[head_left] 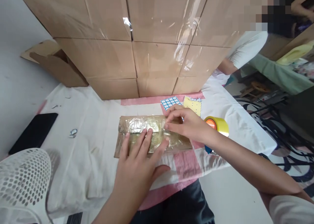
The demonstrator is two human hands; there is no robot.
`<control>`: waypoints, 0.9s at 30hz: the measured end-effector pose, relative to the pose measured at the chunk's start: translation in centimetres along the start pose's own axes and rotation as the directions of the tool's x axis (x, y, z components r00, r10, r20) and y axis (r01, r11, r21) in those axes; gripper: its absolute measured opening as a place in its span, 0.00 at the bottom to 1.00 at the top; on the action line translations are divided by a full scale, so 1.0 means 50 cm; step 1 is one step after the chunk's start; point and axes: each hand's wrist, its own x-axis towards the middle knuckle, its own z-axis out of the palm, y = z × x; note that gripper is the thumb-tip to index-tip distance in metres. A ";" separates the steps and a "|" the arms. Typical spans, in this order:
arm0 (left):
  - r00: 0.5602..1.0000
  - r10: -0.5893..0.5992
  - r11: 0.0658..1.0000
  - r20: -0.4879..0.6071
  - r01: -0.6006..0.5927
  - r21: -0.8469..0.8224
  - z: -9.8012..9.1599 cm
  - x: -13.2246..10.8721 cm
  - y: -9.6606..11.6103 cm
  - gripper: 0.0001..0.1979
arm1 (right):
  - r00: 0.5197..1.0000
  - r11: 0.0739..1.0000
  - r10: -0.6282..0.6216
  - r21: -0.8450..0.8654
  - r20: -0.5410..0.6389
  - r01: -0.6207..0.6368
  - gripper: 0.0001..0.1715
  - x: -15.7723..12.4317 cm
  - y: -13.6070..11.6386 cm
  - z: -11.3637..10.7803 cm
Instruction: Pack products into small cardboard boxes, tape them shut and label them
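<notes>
A flat piece of brown cardboard (179, 144) lies on the cloth in front of me, with shiny clear tape (139, 124) stuck across its top. My left hand (138, 161) rests on its near part, fingers spread and pressing down. At the cardboard's right half, my right hand (185, 122) has thumb and fingertips pinched together at the edge of the clear tape. A yellow tape roll (222, 126) with an orange core stands just beyond my right wrist. A blue piece partly hidden by my forearm sits below the roll.
Stacked, taped cardboard boxes (157, 60) wall off the table's back. An open box (59, 66) is at back left. A black flat item (34, 132) and a white perforated chair back (24, 178) are left. Paper cutouts (192, 105) lie behind my hand. A person's sleeve (250, 48) shows right.
</notes>
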 end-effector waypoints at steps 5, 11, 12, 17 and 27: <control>0.998 -0.008 0.999 -0.059 0.011 0.052 0.013 -0.008 0.010 0.20 | 0.999 0.963 -0.022 -0.268 0.045 0.033 0.04 0.000 0.011 0.010; 0.996 -0.005 0.998 -0.089 0.011 0.069 0.023 -0.002 0.016 0.23 | 0.959 0.953 -0.259 -0.132 0.115 0.273 0.04 -0.007 0.008 -0.003; 0.996 -0.015 0.997 -0.091 0.022 0.074 0.024 -0.002 0.017 0.23 | 0.939 0.940 -0.322 -0.082 0.118 0.333 0.04 -0.010 0.009 -0.007; 0.989 -0.083 0.993 -0.118 0.092 0.072 0.029 -0.002 0.022 0.25 | 0.858 0.858 -0.504 0.167 0.098 0.485 0.05 -0.030 0.017 -0.015; 0.991 -0.077 0.997 -0.112 0.077 -0.007 0.025 -0.001 0.025 0.25 | 0.888 0.848 -0.456 0.275 -0.057 0.453 0.07 -0.094 -0.022 -0.020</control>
